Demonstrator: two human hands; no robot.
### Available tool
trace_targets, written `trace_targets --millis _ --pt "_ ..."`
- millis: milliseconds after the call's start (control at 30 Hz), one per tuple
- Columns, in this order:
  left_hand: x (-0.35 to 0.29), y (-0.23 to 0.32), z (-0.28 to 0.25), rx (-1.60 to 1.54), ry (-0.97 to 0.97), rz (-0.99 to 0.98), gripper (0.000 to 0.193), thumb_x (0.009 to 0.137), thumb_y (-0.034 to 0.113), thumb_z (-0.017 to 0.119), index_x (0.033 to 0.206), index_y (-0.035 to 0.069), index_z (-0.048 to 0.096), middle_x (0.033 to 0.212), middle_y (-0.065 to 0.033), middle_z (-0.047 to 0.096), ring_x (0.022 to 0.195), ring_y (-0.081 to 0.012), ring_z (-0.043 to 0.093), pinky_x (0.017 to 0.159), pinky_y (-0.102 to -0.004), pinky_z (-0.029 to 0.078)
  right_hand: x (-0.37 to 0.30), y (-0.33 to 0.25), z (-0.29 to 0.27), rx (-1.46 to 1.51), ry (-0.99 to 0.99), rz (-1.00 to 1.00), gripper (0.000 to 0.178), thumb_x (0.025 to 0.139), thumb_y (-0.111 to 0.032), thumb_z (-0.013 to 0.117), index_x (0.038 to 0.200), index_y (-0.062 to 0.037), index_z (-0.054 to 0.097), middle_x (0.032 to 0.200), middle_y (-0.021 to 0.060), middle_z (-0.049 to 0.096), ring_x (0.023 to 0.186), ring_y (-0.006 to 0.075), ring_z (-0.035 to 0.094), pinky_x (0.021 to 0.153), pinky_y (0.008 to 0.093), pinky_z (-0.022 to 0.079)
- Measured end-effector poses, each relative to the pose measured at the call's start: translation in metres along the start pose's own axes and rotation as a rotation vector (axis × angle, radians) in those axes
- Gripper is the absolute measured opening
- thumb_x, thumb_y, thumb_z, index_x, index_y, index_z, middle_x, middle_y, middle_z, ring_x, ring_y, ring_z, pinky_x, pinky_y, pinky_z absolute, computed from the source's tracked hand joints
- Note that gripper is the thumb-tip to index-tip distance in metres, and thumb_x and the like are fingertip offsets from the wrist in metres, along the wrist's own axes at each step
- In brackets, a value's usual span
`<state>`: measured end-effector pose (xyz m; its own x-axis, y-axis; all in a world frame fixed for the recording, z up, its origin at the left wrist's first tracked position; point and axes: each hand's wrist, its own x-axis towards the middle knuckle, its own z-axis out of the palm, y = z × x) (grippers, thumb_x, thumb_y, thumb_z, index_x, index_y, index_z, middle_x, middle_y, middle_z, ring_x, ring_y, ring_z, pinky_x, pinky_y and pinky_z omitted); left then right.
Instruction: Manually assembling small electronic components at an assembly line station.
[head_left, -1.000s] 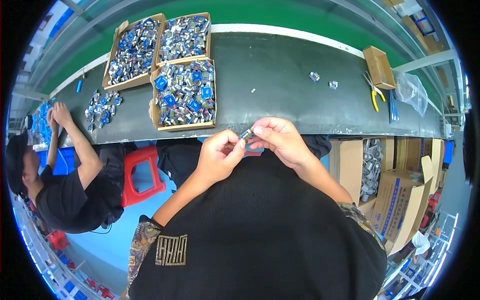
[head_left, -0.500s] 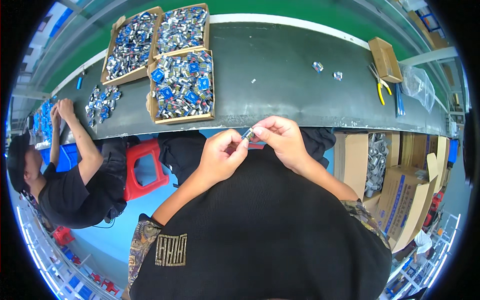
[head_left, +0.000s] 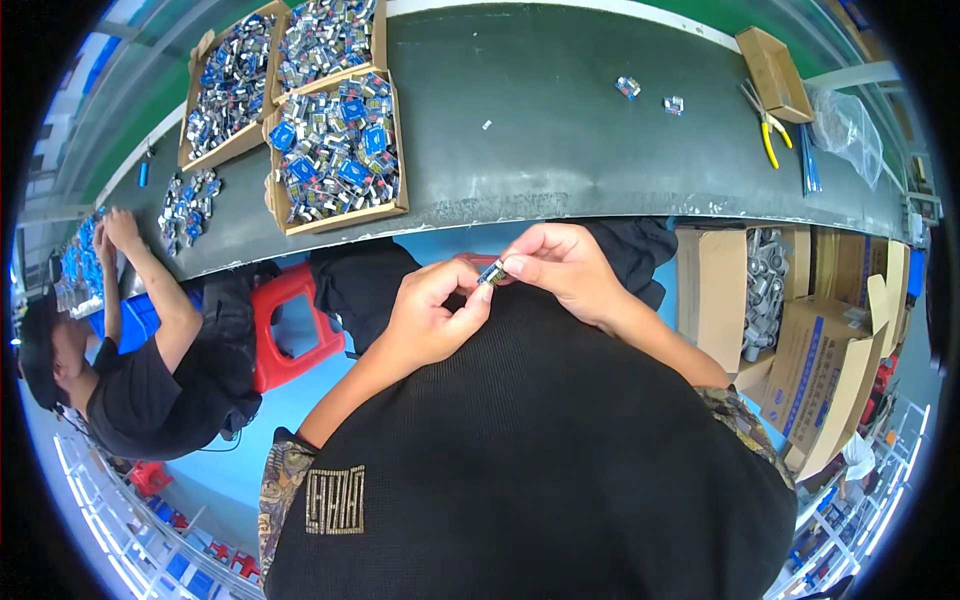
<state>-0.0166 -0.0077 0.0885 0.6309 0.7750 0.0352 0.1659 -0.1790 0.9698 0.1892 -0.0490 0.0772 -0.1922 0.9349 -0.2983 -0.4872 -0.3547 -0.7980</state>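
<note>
Between my two hands, just off the bench's near edge, is a small blue, silver and dark electronic part (head_left: 491, 273). My left hand (head_left: 432, 312) pinches its lower end between thumb and forefinger. The upper end sits in the thumb-and-finger pinch of my right hand (head_left: 563, 268). My fingertips hide some of it, so its exact kind does not show. Farther off on the dark bench top (head_left: 520, 130) lie two similar small parts, a left one (head_left: 628, 88) and a right one (head_left: 673, 105), and a tiny white piece (head_left: 487, 125).
Several cardboard trays, one nearest me (head_left: 340, 150), hold many similar parts; a loose pile (head_left: 188, 210) lies beside them. At right are yellow-handled pliers (head_left: 770, 142), a small open box (head_left: 775, 75) and a carton of grey metal pieces (head_left: 765, 290). A co-worker (head_left: 140, 370) works at left.
My view has shifted, so the bench and trays appear higher. Both hands keep their pinch on the small part, which now shows a little lower and more to the left.
</note>
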Motion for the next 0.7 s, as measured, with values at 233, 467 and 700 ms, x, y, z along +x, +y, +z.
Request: trace_targets --millis 233,467,700 --pt "-0.001 -0.007 0.009 -0.134 0.043 -0.078 0.013 0.087 0.006 0.065 0.078 0.001 0.057 0.07 -0.003 0.06 0.06 -0.0073 0.056 0.055 -0.0229 0.045 -0.003 0.01 0.002 0.083 0.054 0.025 0.013 0.093 -0.01 0.061 0.098 0.0024 0.063 0.098 0.0132 0.067 0.089 0.019 0.066 0.085 0.0334 0.054" --pt "0.002 -0.007 0.008 -0.361 0.032 -0.233 0.015 0.093 0.006 0.058 0.08 0.002 0.052 0.075 -0.0037 0.059 0.066 -0.0087 0.056 0.063 -0.0234 0.046 -0.001 -0.003 -0.002 0.128 0.054 0.079 0.019 0.094 -0.013 0.061 0.103 0.0039 0.063 0.097 0.0134 0.067 0.089 0.0198 0.067 0.082 0.0329 0.055" --pt "0.004 -0.014 0.012 -0.286 0.065 -0.159 0.014 0.092 0.007 0.061 0.081 0.002 0.054 0.07 0.0017 0.057 0.061 -0.0018 0.05 0.054 -0.0189 0.041 -0.001 0.0 -0.005 0.058 0.066 0.045 0.019 0.093 -0.014 0.062 0.102 0.0032 0.064 0.095 0.0119 0.067 0.087 0.0172 0.066 0.081 0.0305 0.055"
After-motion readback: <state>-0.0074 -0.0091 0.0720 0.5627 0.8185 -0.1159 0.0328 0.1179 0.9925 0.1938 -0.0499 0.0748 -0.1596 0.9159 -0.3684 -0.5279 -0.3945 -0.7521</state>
